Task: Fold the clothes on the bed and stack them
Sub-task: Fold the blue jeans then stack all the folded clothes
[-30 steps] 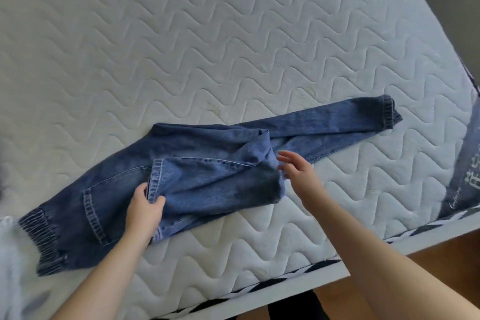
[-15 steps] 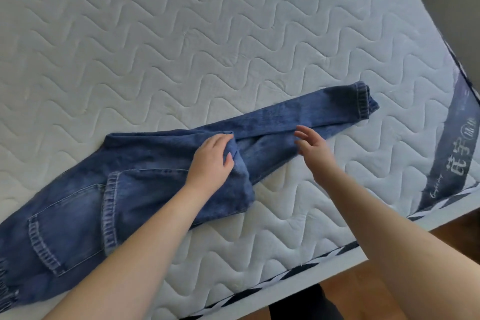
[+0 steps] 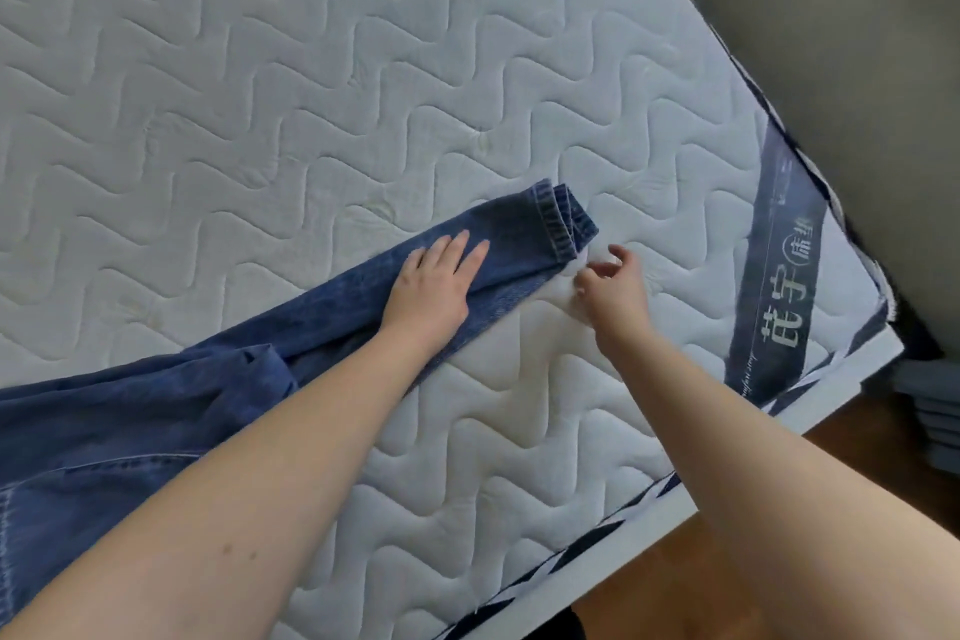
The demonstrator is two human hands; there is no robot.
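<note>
nearest to me, both forearms reach out over the near edge of the mattress [image 3: 519,431], with a strip of wood floor [image 3: 779,561] showing below that edge at the lower right. the jeans [image 3: 130,421] lie on the mattress on my left side, their bulk bunched and folded over itself at the left edge of view, part of it hidden under my left forearm. from there the legs run as one narrow band up and to the right across the quilted top.

my left hand [image 3: 434,288] lies flat on that band, palm down, fingers straight and close together, pressing the denim against the mattress. just beyond its fingertips the cuffs [image 3: 558,224] end the band, the two hems stacked one on the other.

my right hand [image 3: 613,288] sits just right of the jeans, near the cuffs, fingers loosely curled. i cannot tell whether its fingertips touch the denim edge or only the white quilting beside it, and i see nothing held in it.

farther right, a dark blue label [image 3: 784,276] with pale characters runs across the mattress corner. past the far edge there is a plain grey wall [image 3: 831,16].
</note>
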